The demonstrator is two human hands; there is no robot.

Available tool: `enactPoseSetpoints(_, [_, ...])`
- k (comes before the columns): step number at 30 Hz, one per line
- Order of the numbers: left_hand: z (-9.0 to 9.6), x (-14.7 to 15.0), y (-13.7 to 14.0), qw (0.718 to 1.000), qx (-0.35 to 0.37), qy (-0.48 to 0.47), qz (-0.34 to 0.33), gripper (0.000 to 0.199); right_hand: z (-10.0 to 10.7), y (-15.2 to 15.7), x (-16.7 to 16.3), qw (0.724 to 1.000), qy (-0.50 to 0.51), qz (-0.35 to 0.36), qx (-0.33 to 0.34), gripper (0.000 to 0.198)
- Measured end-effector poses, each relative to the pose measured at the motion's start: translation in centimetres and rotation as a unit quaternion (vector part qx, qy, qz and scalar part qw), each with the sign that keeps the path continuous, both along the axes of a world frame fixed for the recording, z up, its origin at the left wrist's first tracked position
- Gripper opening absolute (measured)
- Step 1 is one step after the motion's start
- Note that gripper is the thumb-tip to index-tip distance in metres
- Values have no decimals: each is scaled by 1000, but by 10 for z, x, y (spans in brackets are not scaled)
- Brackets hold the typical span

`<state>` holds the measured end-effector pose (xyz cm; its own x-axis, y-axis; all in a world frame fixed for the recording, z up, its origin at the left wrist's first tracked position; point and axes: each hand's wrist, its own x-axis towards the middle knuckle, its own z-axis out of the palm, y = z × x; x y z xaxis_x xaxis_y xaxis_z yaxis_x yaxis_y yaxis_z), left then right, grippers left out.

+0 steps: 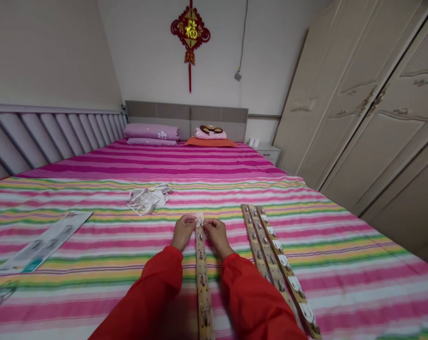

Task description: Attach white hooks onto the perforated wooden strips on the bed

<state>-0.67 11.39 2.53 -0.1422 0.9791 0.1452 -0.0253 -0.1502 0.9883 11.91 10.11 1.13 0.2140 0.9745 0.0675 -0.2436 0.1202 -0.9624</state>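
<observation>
A narrow wooden strip (202,269) with a row of metal hooks lies lengthwise on the bed in front of me. At its far end, my left hand (183,232) pinches from the left side. My right hand (217,234) pinches from the right, with its fingertips close to the same end. Between the fingertips is a small pale piece (199,217) by the last hook; what each hand grips is too small to make out. Two similar wooden strips (254,241) lie to the right, beside a third strip (283,262) carrying white loops on its hooks.
Crumpled clear plastic packaging (148,198) lies ahead on the left of the striped bedsheet (104,245). Nearer is a long flat printed package (46,243), with a thin wire-like item (1,293) at the left edge. A wardrobe (373,108) stands at the right.
</observation>
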Motion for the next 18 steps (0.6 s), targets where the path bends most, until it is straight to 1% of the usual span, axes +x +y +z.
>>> enactPoseSetpoints(7, [-18, 1, 8, 1000, 13, 17, 13, 21, -16, 9, -4, 1000, -9, -12, 3, 11])
enactPoseSetpoints(18, [-28, 3, 10, 999, -3, 32, 31, 16, -31, 16, -7, 999, -32, -24, 0, 6])
